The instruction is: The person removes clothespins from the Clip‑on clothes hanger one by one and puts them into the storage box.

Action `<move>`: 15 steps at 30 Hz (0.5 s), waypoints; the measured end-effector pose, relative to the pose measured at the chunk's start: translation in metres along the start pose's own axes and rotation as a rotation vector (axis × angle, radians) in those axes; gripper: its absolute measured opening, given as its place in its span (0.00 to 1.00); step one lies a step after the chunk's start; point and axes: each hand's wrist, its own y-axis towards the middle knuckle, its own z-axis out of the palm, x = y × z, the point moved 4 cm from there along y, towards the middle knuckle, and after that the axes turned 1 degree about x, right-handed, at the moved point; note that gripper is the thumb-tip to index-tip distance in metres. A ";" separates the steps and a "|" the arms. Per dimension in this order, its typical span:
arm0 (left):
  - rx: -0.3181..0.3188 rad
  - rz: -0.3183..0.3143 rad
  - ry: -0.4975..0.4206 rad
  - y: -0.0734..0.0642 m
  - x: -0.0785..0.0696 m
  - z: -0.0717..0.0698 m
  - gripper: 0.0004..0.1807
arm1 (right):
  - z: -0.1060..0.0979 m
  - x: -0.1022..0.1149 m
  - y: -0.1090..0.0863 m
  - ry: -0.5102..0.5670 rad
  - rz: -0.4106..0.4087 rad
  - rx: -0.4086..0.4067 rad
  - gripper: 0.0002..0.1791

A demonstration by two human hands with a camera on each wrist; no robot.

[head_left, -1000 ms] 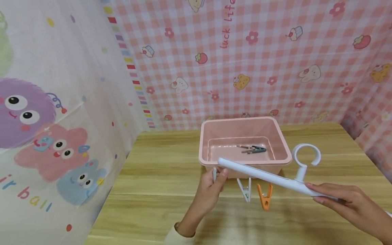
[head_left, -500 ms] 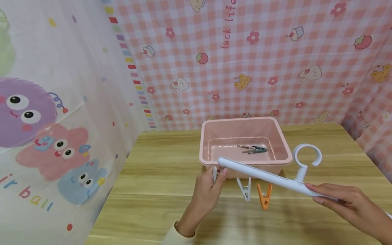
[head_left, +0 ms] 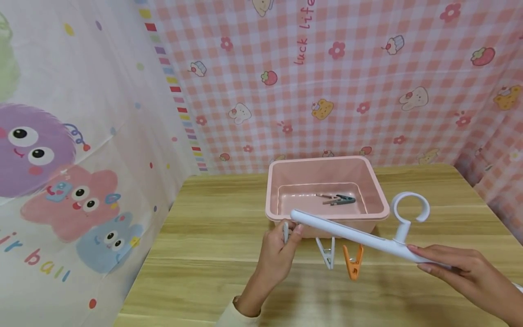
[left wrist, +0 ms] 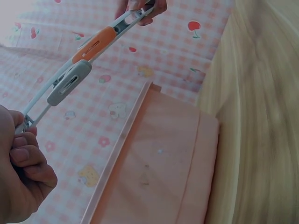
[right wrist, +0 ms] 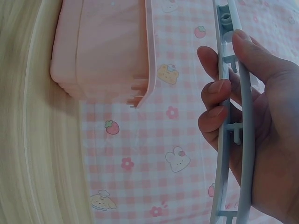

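My right hand grips the right part of a pale blue-white clip hanger, fingers above and below the bar. The hanger is tilted, left end higher, its round open hook pointing up. From its middle hang a pale grey clothespin and an orange clothespin. At the hanger's left end, my left hand pinches another grey clothespin, mostly hidden by the fingers. The left wrist view has the orange clothespin and pale grey clothespin side by side along the bar.
Behind the hanger, a pink plastic bin stands on the wooden table. A few dark clothespins lie on its floor. Pink checked cloth hangs at the back, and a cartoon-printed white sheet at the left.
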 end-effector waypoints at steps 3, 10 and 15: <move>0.011 -0.023 -0.079 0.000 0.001 0.002 0.11 | 0.000 -0.001 -0.001 -0.001 -0.003 -0.002 0.33; 0.102 -0.170 -0.371 -0.003 0.006 0.010 0.17 | 0.000 0.000 -0.002 0.004 0.010 -0.009 0.33; 0.171 -0.282 -0.616 -0.006 0.010 0.015 0.22 | 0.002 -0.001 -0.003 0.075 -0.034 -0.064 0.27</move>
